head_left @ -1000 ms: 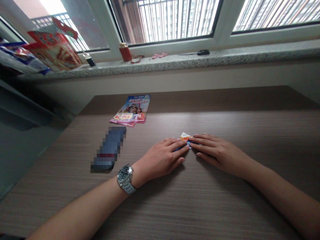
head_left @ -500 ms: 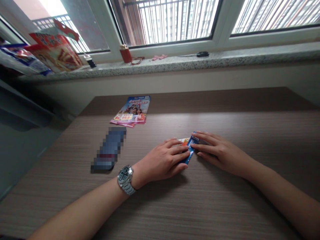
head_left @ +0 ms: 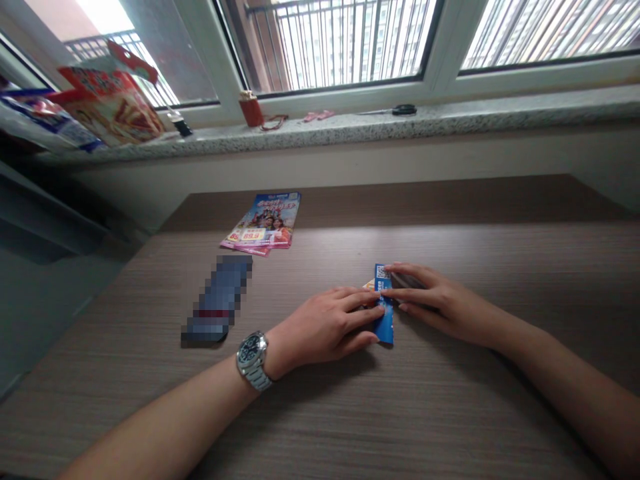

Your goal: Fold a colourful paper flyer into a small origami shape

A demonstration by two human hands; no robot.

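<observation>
A narrow folded paper flyer (head_left: 385,328), blue with a small QR code at its far end, lies on the table under my fingers. A white and orange corner of paper sticks out from its left side. My left hand (head_left: 333,323), wearing a metal watch (head_left: 253,359) on the wrist, rests over the flyer's left part with fingers stretched and flat. From the right, my right hand (head_left: 433,300) touches the flyer's right edge with its fingertips, fingers extended and apart. The left hand hides part of the paper.
Flyers (head_left: 270,220) with a blue and pink print lie toward the back left. A pixelated dark object (head_left: 220,300) is left of my hands. On the granite windowsill (head_left: 340,133) stand snack bags (head_left: 117,107), a red case (head_left: 251,110) and scissors (head_left: 403,109).
The folded flyer has turned from slanted to nearly upright in view, and its QR code now shows. My hands have shifted slightly with it.
</observation>
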